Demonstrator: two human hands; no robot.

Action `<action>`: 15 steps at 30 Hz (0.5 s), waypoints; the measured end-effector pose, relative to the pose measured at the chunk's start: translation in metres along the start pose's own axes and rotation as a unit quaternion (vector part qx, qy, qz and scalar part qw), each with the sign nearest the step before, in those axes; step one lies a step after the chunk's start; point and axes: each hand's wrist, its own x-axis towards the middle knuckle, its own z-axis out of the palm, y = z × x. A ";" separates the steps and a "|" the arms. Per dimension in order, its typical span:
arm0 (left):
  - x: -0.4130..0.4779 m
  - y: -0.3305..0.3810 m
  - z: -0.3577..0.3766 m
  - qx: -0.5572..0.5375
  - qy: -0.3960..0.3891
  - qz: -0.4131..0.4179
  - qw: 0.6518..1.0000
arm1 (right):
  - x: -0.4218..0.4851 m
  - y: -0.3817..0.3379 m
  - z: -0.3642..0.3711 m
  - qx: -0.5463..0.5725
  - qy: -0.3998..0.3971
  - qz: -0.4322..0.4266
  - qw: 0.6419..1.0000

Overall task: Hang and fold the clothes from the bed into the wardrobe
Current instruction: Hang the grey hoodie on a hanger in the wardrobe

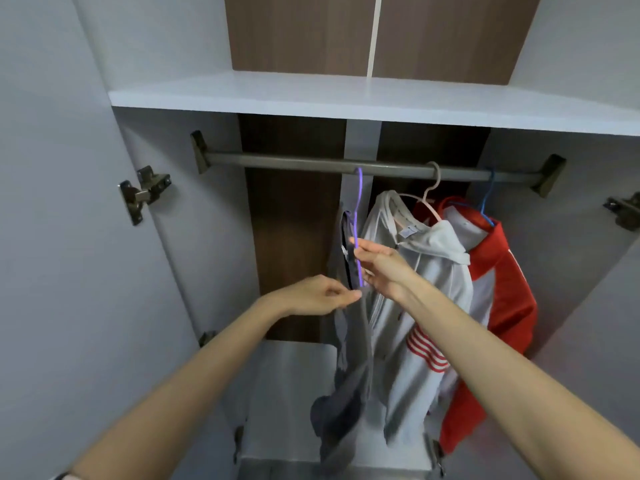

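Right hand [377, 268] holds the purple hanger [359, 192] on the rail [277, 160]. Left hand [318, 296], at its 8 o'clock, pinches the grey shirt [351, 368].

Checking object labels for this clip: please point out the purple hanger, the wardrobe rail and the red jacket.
purple hanger [360, 188]: head view, on the straight stem under its hook.
wardrobe rail [277, 160]: head view, on the bare left stretch of the bar.
red jacket [512, 271]: head view, on its red sleeve.
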 end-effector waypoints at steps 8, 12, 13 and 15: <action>0.097 0.001 -0.016 0.032 0.073 -0.011 0.997 | 0.091 -0.039 -0.007 0.031 0.002 -0.002 1.000; 0.122 -0.006 -0.014 0.047 0.094 -0.032 0.994 | 0.120 -0.041 -0.008 0.068 0.033 0.020 0.997; 0.126 -0.007 -0.012 0.058 0.085 -0.039 0.994 | 0.126 -0.038 -0.008 0.081 0.042 0.027 0.996; 0.135 -0.011 -0.006 0.081 0.070 -0.047 0.993 | 0.135 -0.033 -0.009 0.099 0.053 0.040 0.993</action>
